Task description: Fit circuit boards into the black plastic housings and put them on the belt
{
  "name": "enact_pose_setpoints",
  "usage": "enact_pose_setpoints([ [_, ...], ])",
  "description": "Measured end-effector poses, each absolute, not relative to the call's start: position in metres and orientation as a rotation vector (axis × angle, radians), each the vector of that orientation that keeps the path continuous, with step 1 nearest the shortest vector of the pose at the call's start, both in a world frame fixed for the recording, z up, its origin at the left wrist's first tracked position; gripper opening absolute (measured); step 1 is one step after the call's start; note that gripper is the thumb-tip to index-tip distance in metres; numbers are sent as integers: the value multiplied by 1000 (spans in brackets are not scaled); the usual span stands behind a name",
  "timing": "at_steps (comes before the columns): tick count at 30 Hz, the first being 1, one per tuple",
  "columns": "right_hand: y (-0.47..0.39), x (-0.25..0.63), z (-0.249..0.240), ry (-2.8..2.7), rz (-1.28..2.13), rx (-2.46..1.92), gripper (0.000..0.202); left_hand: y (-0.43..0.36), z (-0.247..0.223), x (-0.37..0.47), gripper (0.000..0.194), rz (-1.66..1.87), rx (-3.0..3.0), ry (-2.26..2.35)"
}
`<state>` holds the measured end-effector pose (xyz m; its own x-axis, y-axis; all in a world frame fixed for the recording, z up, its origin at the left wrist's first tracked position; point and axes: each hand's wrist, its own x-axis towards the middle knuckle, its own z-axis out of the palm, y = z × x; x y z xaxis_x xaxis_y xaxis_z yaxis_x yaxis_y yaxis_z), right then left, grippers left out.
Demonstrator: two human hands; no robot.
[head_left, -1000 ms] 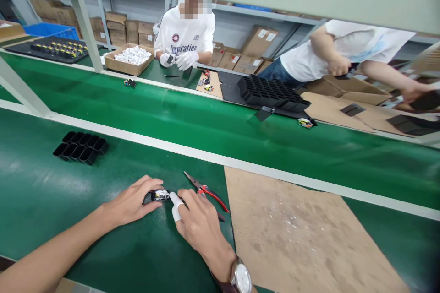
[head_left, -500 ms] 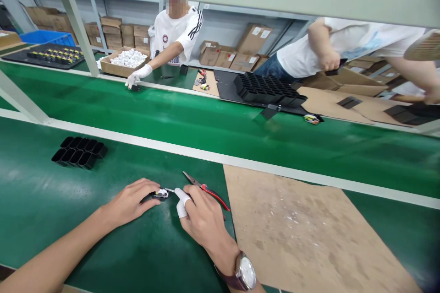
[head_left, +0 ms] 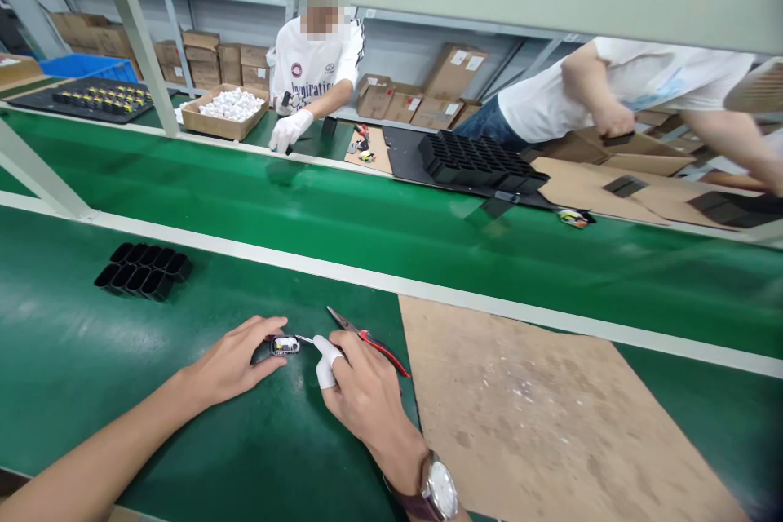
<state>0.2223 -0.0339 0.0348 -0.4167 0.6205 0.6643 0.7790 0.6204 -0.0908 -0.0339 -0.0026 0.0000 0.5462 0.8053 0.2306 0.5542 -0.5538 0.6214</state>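
On the green bench, my left hand (head_left: 238, 359) has its thumb and fingers around a small black oval housing (head_left: 285, 345). White parts and a bit of yellow show inside the housing's open top. From the right, my right hand (head_left: 364, 391) pinches a thin metal tool (head_left: 306, 339), its tip at the housing's right end. White covers wrap the thumb and forefinger of that hand, hiding most of the tool. Just behind it lie long-nose pliers (head_left: 384, 349) with red and black handles, partly hidden by my fingers.
Several black cups (head_left: 143, 269) stand grouped at the left. A stained cardboard sheet (head_left: 519, 400) covers the bench at right. Beyond a white rail (head_left: 245, 256) runs a green conveyor (head_left: 275, 212), carrying black pieces. Two people work across it, near a black tray (head_left: 483, 163).
My left fingers have opened slightly around the housing, showing more of its top. Across the belt, the gloved hand has moved right and back, and pieces on the belt have shifted right.
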Motion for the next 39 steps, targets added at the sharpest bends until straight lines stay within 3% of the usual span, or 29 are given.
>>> enact_pose_setpoints([
  [13,-37,219,31,-2316,-360,-1185,24,-4,6,-33,54,815,2327,1036],
  [20,-36,219,16,-2227,-311,-1318,25,1,7,-32,27,807,2301,990],
  [28,-36,216,6,-2296,-263,-1416,33,5,10,-32,26,878,2346,871],
  [33,-34,216,9,-2267,-143,-1358,37,4,13,-32,22,769,2265,922],
  [39,-37,207,25,-2193,286,-1086,38,-1,5,-35,30,689,2084,1089],
])
